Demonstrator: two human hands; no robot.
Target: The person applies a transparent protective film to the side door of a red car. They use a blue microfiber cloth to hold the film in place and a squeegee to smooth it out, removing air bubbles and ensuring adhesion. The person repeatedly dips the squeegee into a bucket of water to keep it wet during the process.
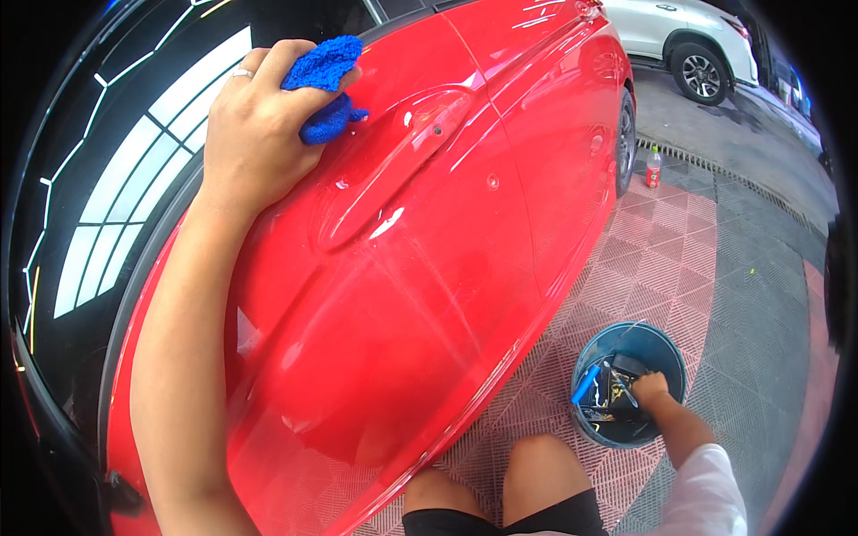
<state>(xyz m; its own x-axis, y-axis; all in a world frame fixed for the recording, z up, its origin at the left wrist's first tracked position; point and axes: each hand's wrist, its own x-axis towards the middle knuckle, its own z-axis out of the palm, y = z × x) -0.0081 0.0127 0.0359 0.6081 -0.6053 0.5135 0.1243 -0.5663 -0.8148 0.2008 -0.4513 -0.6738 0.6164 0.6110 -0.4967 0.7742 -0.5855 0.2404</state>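
Note:
My left hand (259,129) is closed round a bunched blue microfiber cloth (323,67), next to the red car door (357,357) below its dark side window. The red door handle (393,174) lies just to the right of this hand. Down at the right, my right hand (651,387) reaches inside a round blue bucket (668,348). Its fingers look closed, but what they hold is hard to make out. In the bucket are a blue cylindrical thing (585,384), a thin silvery tool and several dark items.
The bucket stands on red and grey grated floor tiles (661,259). Beside the red car's wheel (626,143) is a small bottle with red liquid (653,168). Farther back are a drain strip (760,185) and a white car (652,31). My bent knees (550,473) are near the door.

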